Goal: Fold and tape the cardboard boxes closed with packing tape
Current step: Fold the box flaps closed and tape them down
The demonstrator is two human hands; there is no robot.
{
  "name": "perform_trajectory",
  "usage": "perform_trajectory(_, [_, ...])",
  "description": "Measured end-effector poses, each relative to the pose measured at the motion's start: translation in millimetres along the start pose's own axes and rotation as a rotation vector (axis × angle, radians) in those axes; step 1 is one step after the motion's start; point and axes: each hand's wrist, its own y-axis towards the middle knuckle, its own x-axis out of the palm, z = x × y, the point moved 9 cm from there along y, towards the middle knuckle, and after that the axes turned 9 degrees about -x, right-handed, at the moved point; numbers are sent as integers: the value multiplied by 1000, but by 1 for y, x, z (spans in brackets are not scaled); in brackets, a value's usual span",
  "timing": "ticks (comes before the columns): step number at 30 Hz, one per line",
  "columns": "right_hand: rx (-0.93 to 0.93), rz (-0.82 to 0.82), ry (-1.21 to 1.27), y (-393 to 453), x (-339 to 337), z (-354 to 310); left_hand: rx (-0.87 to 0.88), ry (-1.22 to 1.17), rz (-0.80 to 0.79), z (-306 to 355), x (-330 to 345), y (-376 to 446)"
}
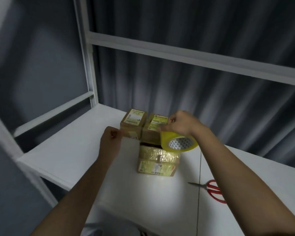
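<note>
While both hands are raised over the boxes, the entries below hold:
Right hand (180, 124): fingers curled around the top of the yellow tape roll (179, 143), gripping it above the front box.
Left hand (110, 139): fingers closed, thumb and forefinger pinched together on what looks like the free end of the tape; the strip itself is too faint to confirm.
Front box (157, 163): cardboard, on the white bench (71, 150), near face wrapped in glossy tape bands over a label; top shows a dark gap at the rear.
Left rear box (133, 121): closed, label on top, just behind the front box.
Right rear box (153, 126): closed, beside the left one, partly behind the right hand.
Scissors (211, 189): red handles, flat on the bench to the right, well apart from the boxes.
</note>
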Motion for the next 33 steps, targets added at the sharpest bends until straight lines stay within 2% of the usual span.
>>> perform_trajectory(6, [9, -48, -88, 7, 21, -4, -107, -1, 11, -33, 3, 4])
perform_trajectory(10, [-28, -2, -160, 9, 27, -8, -173, -3, 24, -49, 7, 7])
perform_trajectory(15, [-57, 181, 103, 0, 15, 10, -233, -28, -42, -63, 21, 1])
perform_trajectory(19, [71, 115, 327, -11, 28, 36, -266, -10, -106, -71, 32, -2])
perform_trajectory(22, [129, 141, 499, -17, 28, 43, -338, -113, -188, -79, 45, -4])
perform_trajectory(27, [160, 187, 559, -21, 31, 46, -533, -305, -268, -93, 63, -11])
perform_trajectory(33, [211, 207, 615, -21, 33, 53, -525, -304, -271, -98, 73, -10])
